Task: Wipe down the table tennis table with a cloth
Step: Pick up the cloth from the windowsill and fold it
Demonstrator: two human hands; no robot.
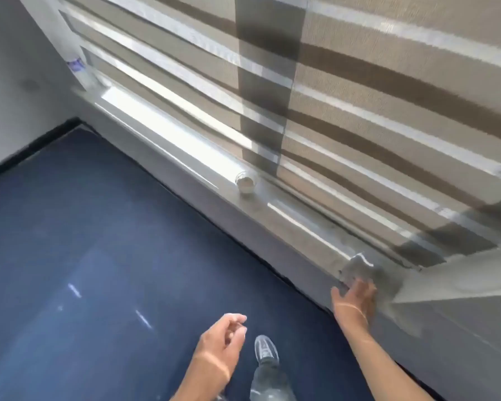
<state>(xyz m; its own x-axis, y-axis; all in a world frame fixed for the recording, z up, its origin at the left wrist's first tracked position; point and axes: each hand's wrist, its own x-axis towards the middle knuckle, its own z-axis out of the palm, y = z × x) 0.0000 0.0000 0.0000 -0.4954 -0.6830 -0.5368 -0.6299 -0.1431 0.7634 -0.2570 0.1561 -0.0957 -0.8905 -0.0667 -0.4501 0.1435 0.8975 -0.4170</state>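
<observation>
A crumpled grey cloth [359,269] lies on the grey window sill [295,224] at the right. My right hand [355,296] stretches out to it, thumb spread wide, with the fingertips on the cloth's near edge; the picture is blurred there. My left hand [224,340] hangs in front of me over the floor, fingers loosely curled and holding nothing. The table tennis table is not in view.
A small shiny round glass [246,182] stands midway along the sill, and a bottle [77,68] stands at its far left end. Striped blinds [359,96] hang above. Dark blue floor [99,241] spreads below, with my shoe [266,350] on it. A grey wall corner [460,299] juts out at right.
</observation>
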